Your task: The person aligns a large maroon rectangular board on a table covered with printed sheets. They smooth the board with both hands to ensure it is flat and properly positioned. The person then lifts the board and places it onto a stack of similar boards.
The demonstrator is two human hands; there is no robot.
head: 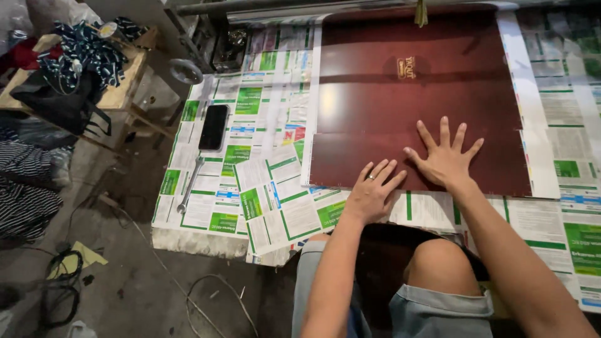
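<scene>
1. Head view, setting: newspaper sheets [263, 119] cover a low work surface above a concrete floor [125, 294].
2. Dark red board [413, 100]: lies flat on the papers; judged stiff, smooth, slippery-faced; best gripped at its edges.
3. Left hand [371, 195]: fingers together, flat at the board's near edge.
4. Right hand [446, 160]: spread, palm pressing the board.
5. Nearby: black phone [213, 126], wrench [191, 185].

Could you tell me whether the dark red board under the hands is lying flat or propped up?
Flat. The dark red board lies on the newspaper-covered surface, with both palms, left hand and right hand, pressed on it.
</scene>
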